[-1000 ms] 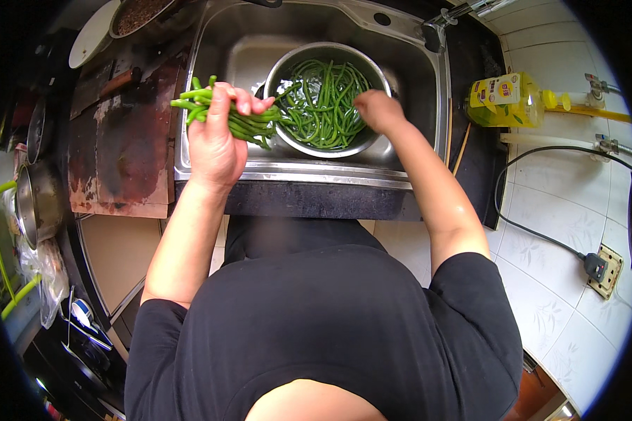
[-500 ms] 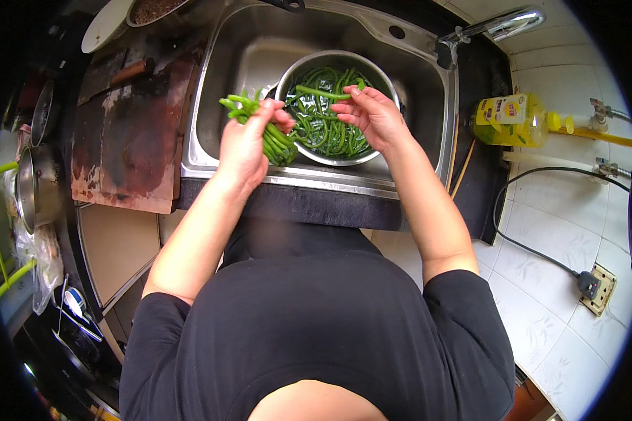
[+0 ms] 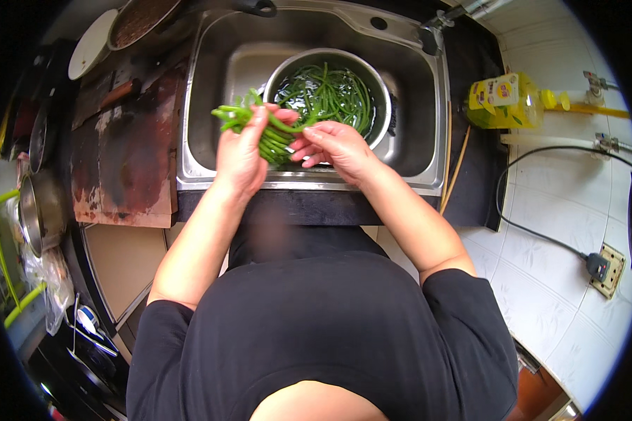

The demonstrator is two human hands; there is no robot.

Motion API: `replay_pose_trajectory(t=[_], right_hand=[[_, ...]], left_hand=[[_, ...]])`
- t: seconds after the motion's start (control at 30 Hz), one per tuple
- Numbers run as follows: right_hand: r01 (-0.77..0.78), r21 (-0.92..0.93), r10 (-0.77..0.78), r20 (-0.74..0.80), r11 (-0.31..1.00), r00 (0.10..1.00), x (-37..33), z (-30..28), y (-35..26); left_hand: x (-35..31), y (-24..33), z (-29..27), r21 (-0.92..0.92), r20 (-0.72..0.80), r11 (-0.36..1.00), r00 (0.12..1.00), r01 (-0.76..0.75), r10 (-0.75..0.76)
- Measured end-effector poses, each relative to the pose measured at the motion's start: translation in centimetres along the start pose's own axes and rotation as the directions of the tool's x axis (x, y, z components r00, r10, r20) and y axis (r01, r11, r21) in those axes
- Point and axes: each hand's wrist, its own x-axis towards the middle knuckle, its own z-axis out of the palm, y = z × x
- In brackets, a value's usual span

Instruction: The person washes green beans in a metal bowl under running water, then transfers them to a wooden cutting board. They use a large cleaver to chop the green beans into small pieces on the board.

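Over a metal sink [image 3: 418, 140] set in a dark desk [image 3: 316, 205], the head view shows two bare hands meeting at a bunch of wet-looking greens. The left hand [image 3: 240, 154], at eight o'clock from a round steel bowl [image 3: 385, 105], wraps its grip around a bundle of long green beans [image 3: 270, 149], the ends poking out past the thumb. The right hand [image 3: 345, 151], at six o'clock from the bowl, has its grip pinched, thumb against fingertips, on the end of one bean [image 3: 286, 127] that spans the gap to the bundle. The bundle hangs just beside the bowl; whether it touches the rim cannot be told. More beans [image 3: 336, 98] lie loose in water inside the bowl.

The step in hand appears to be bringing the single bean together with the bunch. The next move seems to call for a left grip firm enough to keep the bundle together yet loose enough to admit another bean, and a light right pinch, since wet beans may slip.

Around the bowl, a tap [image 3: 432, 36] stands at two o'clock, a yellow bottle [image 3: 505, 102] at three and a thin stick [image 3: 459, 165] at four.
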Motion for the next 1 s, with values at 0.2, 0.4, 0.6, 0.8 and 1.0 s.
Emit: replay_pose_trajectory(t=[0.2, 0.4, 0.6, 0.8, 1.0], right_hand=[[-0.175, -0.671, -0.335, -0.558, 0.721, 0.759, 6.7, -11.7, 4.9], [-0.223, -0.236, -0.104, -0.871, 0.946, 0.48, 13.2, -17.8, 10.6], [-0.127, -0.092, 0.031, -0.675, 0.988, 0.737, 10.2, -15.9, 6.4], [-0.083, 0.05, 0.096, -0.448, 0.995, 0.889, 5.5, -11.1, -0.6], [0.161, 0.221, -0.067, -0.38, 0.962, 0.923, 2.6, -5.7, -3.8]], left_hand=[[-0.8, 3.3, -0.5, -0.058, 0.084, 0.952, 0.949, -0.299, 0.303], [-1.6, 5.3, 0.1, -0.076, 0.137, 0.92, 0.91, -0.384, 0.391], [-1.7, 5.0, -0.1, -0.043, 0.088, 0.947, 0.943, -0.318, 0.321], [-1.0, 2.2, -0.9, 0.174, -0.019, 0.969, 0.983, -0.176, 0.182], [-0.7, 0.3, 0.2, 0.29, -0.02, 0.955, 0.997, -0.069, 0.078]])
